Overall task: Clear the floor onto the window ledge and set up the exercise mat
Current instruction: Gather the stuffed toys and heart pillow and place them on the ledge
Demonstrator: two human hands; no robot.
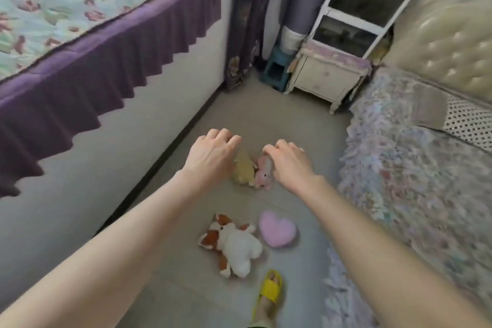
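Note:
Several soft toys lie on the grey floor (186, 287). A yellow plush (242, 169) and a pink plush (263, 174) lie side by side in the middle. My left hand (210, 156) hovers over the yellow one with fingers curled and apart, holding nothing. My right hand (288, 161) hangs over the pink one, fingers bent down, and whether it touches the toy is unclear. Nearer to me lie a brown-and-white plush (234, 246) and a pink heart cushion (277, 229). No exercise mat is in view.
The window ledge (66, 16), covered with a floral quilt and a purple frill, runs along the left. A bed (415, 168) with a floral cover fills the right. A white nightstand (323, 80) and a teal stool (275, 69) stand at the far end. My foot in a yellow slipper (269, 291) is below.

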